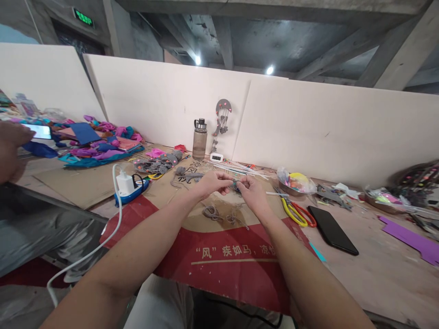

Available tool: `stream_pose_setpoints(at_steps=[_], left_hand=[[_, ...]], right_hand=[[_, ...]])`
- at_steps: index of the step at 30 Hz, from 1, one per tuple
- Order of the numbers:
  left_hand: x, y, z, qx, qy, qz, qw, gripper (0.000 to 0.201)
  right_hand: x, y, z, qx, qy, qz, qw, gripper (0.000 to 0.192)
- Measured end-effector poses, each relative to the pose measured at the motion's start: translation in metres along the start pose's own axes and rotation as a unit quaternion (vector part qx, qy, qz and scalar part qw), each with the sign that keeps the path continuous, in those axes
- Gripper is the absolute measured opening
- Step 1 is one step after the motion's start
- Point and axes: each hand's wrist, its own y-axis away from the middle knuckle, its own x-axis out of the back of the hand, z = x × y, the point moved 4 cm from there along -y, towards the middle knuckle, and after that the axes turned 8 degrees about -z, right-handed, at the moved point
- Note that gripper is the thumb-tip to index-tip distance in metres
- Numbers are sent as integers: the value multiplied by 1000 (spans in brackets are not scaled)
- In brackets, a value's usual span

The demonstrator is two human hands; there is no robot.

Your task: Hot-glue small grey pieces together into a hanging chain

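Above the cardboard sheet (236, 256), my left hand (215, 183) and my right hand (253, 192) meet with thumbs and fingertips pinched together. Between them is a small dark grey bit that looks like grey yarn; its exact shape is too small to make out. Loose coils of grey yarn (211, 213) lie on the cardboard just below the hands. Beyond my left hand rest a small ball of grey yarn (180, 171) and flat grey pieces (194, 177). Scissors with yellow and red handles (297, 213) are to the right of my right hand.
A black phone (332, 229) lies at right, near a bowl of bagged materials (296, 181). A water bottle (199, 140) and small clock (216, 157) stand by the white partition (164, 100). A white charger (125, 183) trails its cable leftward. Another person's hand (13, 141) is at left.
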Motion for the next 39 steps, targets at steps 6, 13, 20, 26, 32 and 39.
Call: stream_pose_setpoints(at_steps=[6, 13, 20, 26, 32, 39], left_hand=[[8, -4, -8, 1, -60, 36, 998, 13], [34, -9, -12, -24, -35, 168, 985, 9], [60, -9, -15, -48, 24, 260, 964, 13], [69, -8, -10, -111, 54, 278, 953, 22], [67, -6, -3, -123, 42, 280, 951, 26], [65, -3, -1, -106, 74, 282, 951, 25]], right_hand=[[-9, -1, 3, 32, 7, -16, 999, 17], [-17, 1, 2, 75, 20, -41, 996, 24], [-28, 5, 3, 67, 33, -142, 987, 29], [-2, 1, 0, 90, 209, -51, 972, 31], [42, -12, 56, -23, 323, 12, 946, 16], [23, -6, 88, -84, 249, -52, 963, 19]])
